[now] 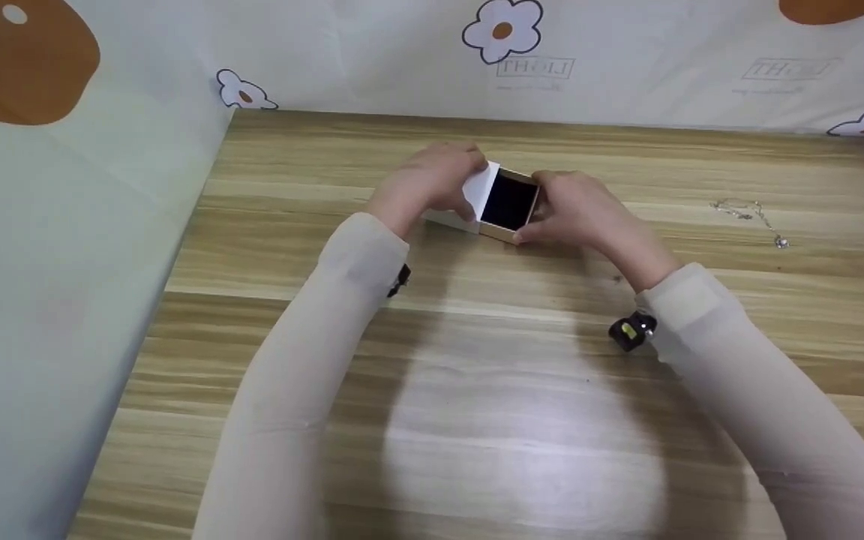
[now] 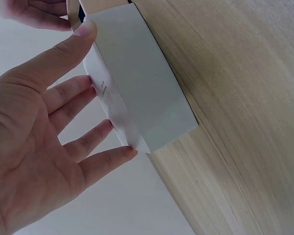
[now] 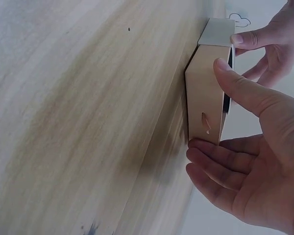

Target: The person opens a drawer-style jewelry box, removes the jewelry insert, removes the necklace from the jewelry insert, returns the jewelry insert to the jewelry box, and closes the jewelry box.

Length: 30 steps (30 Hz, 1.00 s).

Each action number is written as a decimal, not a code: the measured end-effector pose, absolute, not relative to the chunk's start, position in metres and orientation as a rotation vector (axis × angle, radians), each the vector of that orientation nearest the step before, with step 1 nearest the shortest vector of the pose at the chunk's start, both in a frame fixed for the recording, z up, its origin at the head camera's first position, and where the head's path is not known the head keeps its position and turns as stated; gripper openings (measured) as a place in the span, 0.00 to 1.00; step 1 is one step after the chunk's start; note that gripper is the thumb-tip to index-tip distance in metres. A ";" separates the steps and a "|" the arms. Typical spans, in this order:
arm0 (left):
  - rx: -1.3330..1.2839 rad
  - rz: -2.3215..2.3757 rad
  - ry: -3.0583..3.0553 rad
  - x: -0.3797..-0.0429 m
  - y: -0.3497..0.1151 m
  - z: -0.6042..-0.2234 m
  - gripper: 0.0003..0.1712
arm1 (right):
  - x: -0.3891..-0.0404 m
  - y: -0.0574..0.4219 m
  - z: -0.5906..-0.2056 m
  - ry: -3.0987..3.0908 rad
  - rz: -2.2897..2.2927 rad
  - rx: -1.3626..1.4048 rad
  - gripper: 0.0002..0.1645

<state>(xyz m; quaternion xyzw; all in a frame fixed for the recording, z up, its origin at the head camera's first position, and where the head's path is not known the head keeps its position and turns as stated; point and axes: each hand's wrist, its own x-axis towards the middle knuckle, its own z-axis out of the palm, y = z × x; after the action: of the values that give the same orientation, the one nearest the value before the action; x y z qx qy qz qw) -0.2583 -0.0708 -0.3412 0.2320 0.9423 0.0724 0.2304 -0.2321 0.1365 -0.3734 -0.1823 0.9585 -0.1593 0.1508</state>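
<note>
A small slide-out gift box lies on the wooden table, its tan drawer [image 1: 502, 233] pulled partly out of a white sleeve [image 2: 142, 73]. Black lining [image 1: 511, 199] shows inside the drawer. My left hand [image 1: 432, 180] grips the sleeve, thumb on the near edge and fingers along the far one. On the drawer's right end, my right hand [image 1: 586, 208] holds on with thumb and fingers at opposite edges. A cut-out notch [image 3: 206, 122] marks the drawer's end wall in the right wrist view. The sleeve's far side is hidden by my left hand in the head view.
A silver chain necklace [image 1: 756, 212] with a small shiny pendant [image 1: 781, 242] lies on the table [image 1: 522, 337] to the right of my right hand. Behind and to the left hangs a pale printed cloth [image 1: 372, 60] along the table's edges.
</note>
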 end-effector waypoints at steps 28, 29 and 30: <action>0.661 0.216 2.594 -0.256 -0.064 -0.343 0.45 | -0.229 0.123 -0.365 2.615 -0.655 -0.394 0.52; 0.656 0.216 2.592 -0.256 -0.064 -0.343 0.45 | -0.229 0.124 -0.364 2.590 -0.712 -0.367 0.52; 0.656 0.216 2.590 -0.256 -0.065 -0.343 0.46 | -0.229 0.125 -0.364 2.562 -0.774 -0.337 0.51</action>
<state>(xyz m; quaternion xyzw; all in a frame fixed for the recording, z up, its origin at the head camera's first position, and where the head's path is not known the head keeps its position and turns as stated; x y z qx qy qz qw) -0.2556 -0.0650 -0.3432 0.2381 0.9408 0.0784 0.2284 -0.2291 0.1249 -0.3641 -0.1219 0.9264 -0.2800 0.2202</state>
